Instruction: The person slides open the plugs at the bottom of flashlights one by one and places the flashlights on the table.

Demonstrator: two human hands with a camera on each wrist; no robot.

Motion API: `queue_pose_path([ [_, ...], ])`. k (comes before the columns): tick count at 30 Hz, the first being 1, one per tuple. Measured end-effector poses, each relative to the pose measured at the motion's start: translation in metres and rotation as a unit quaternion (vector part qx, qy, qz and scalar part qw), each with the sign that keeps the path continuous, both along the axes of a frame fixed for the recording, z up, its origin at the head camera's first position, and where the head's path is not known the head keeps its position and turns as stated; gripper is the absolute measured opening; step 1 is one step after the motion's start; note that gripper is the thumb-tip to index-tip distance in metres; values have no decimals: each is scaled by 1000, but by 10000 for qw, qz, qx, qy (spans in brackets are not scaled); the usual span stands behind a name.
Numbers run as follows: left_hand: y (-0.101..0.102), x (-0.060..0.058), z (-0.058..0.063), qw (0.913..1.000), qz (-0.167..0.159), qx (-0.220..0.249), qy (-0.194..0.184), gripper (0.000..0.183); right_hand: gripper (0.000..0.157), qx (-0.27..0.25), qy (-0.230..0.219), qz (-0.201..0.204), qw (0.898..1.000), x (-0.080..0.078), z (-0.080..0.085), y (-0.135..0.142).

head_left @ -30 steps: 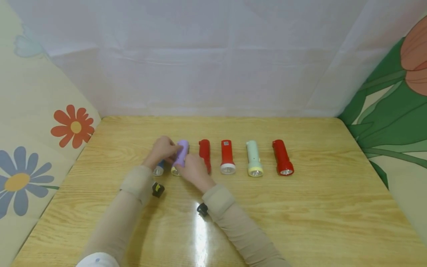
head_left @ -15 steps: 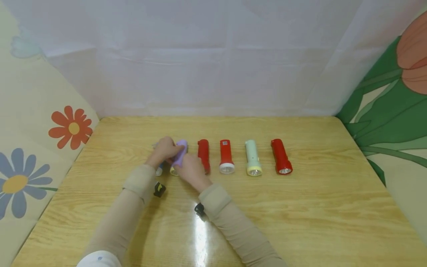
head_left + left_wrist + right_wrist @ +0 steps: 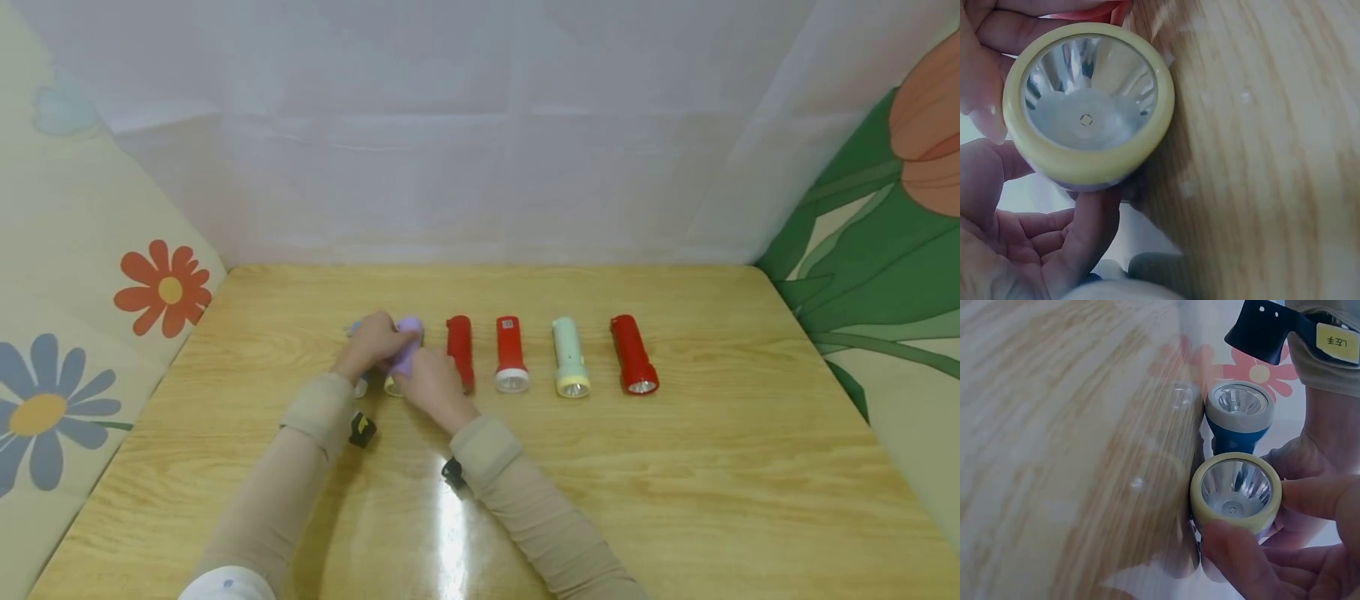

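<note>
Purple flashlight at table, toward left edge, short of far edge. Left hand grips barrel; right hand pinches head at yellow rim. Judged light, stiff plastic; barrel possibly slippery, lens likely fragile. Best hold: round barrel, behind rim, clear of lens.

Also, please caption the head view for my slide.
Left hand and right hand hold a purple flashlight beside a red flashlight.
</note>
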State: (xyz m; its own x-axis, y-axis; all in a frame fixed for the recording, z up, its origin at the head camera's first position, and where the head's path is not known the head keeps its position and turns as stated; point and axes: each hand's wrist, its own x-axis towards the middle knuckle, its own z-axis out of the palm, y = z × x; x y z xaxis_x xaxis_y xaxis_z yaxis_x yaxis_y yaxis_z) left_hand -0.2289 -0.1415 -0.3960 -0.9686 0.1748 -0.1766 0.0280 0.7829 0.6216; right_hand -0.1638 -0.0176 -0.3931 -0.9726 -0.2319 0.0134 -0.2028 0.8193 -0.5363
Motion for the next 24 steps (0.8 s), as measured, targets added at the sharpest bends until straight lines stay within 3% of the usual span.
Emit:
queue_pose_path([
  [13,-3,1,0,9989,171,-174,392,40,24,-98,241,282,9993,-1,1,0],
  [20,-3,8,4,9964,189,-181,809,37,30,119,492,255,9984,-1,-1,-4],
  [24,-3,11,4,9959,265,-86,859,35,32,37,431,197,9989,-1,-2,-4],
])
